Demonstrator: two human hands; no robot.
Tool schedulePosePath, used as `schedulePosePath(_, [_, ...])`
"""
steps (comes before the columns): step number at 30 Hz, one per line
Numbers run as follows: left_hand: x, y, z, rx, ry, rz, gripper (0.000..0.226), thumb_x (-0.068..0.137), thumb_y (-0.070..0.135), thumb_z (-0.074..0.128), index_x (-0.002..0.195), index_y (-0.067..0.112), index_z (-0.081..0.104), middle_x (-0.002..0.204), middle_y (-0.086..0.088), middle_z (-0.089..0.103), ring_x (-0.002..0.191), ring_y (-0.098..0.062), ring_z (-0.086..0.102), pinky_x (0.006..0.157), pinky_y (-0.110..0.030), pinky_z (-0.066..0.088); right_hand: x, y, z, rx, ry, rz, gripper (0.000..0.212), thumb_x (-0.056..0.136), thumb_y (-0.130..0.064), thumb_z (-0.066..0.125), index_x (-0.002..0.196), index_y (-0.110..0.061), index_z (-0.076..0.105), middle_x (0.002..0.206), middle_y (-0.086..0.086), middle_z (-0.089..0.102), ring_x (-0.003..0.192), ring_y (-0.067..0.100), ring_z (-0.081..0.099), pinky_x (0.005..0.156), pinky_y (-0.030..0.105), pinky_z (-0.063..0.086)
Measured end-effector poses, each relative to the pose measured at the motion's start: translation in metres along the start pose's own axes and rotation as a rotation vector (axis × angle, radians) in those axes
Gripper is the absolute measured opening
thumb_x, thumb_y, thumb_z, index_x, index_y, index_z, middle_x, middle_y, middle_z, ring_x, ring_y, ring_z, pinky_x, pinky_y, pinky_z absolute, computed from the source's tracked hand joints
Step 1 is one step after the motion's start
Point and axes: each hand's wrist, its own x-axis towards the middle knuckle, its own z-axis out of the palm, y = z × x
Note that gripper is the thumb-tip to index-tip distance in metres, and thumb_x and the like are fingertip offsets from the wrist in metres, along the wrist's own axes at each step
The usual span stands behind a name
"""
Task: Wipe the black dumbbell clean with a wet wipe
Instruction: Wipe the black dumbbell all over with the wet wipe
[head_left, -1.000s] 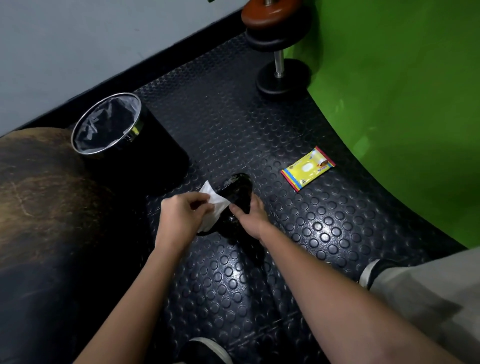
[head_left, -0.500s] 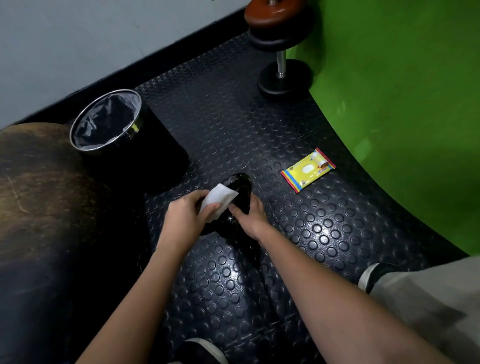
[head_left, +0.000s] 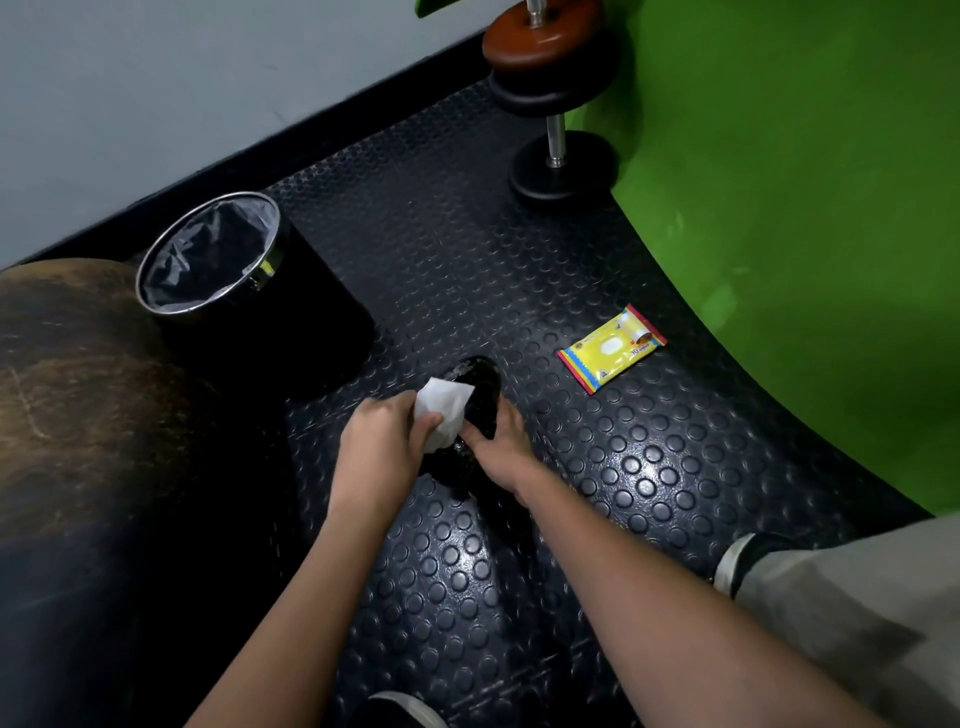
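Observation:
A small black dumbbell (head_left: 480, 387) lies on the studded rubber floor in the middle of the view. Its near end is covered by my hands. My left hand (head_left: 382, 441) pinches a folded white wet wipe (head_left: 441, 410) and presses it against the dumbbell's upper left side. My right hand (head_left: 501, 444) grips the dumbbell from the right, fingers curled round its middle.
A yellow wet wipe pack (head_left: 612, 348) lies on the floor to the right. A black bin (head_left: 208, 254) with a clear liner stands at the left. A larger dumbbell (head_left: 553, 98) stands on end at the back. A green curved surface (head_left: 805, 234) bounds the right side.
My left hand has slid the wipe up and to the right over the dumbbell. My right hand keeps its hold in the same place.

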Motion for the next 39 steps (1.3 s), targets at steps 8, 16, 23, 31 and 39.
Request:
schedulePosePath(8, [0.040, 0.038, 0.009, 0.105, -0.045, 0.069, 0.029, 0.094, 0.039, 0.060, 0.085, 0.011, 0.059, 0.085, -0.013, 0.064, 0.085, -0.030, 0.059, 0.064, -0.032, 0.033, 0.000, -0.002, 0.003, -0.016, 0.026, 0.010, 0.083, 0.086, -0.050, 0.062, 0.156, -0.029, 0.022, 0.162, 0.000, 0.018, 0.147, 0.025, 0.026, 0.120, 0.045, 0.027])
schedulePosePath(16, [0.032, 0.024, 0.000, 0.018, -0.079, 0.087, 0.027, 0.093, 0.042, 0.061, 0.099, 0.017, 0.067, 0.083, -0.003, 0.070, 0.080, -0.025, 0.064, 0.063, -0.032, 0.040, -0.002, 0.000, -0.002, 0.052, 0.012, -0.031, 0.078, 0.088, -0.044, 0.065, 0.154, -0.027, 0.027, 0.158, 0.002, 0.023, 0.144, 0.024, 0.031, 0.119, 0.044, 0.030])
schedulePosePath(23, [0.000, -0.015, -0.014, -0.067, -0.081, 0.001, 0.036, 0.090, 0.050, 0.063, 0.115, 0.024, 0.069, 0.091, 0.002, 0.074, 0.085, -0.019, 0.067, 0.074, -0.032, 0.051, -0.002, -0.004, -0.004, 0.027, -0.004, 0.007, 0.084, 0.091, -0.052, 0.061, 0.158, -0.028, 0.015, 0.165, -0.003, 0.008, 0.151, 0.027, 0.018, 0.122, 0.049, 0.021])
schedulePosePath(31, [-0.026, -0.040, -0.013, -0.117, -0.058, -0.098, 0.041, 0.086, 0.059, 0.062, 0.115, 0.031, 0.070, 0.094, 0.010, 0.075, 0.090, -0.013, 0.069, 0.081, -0.037, 0.056, -0.003, -0.003, -0.003, 0.037, 0.001, -0.003, 0.086, 0.090, -0.054, 0.062, 0.158, -0.026, 0.017, 0.164, -0.001, 0.011, 0.150, 0.027, 0.019, 0.122, 0.047, 0.022])
schedulePosePath(39, [-0.024, -0.042, -0.008, -0.084, -0.095, -0.074, 0.035, 0.090, 0.054, 0.060, 0.099, 0.022, 0.069, 0.074, 0.006, 0.068, 0.074, -0.016, 0.065, 0.069, -0.036, 0.054, -0.003, -0.003, -0.005, 0.030, -0.008, -0.001, 0.085, 0.090, -0.056, 0.061, 0.158, -0.029, 0.017, 0.164, -0.003, 0.011, 0.150, 0.027, 0.020, 0.122, 0.049, 0.022])
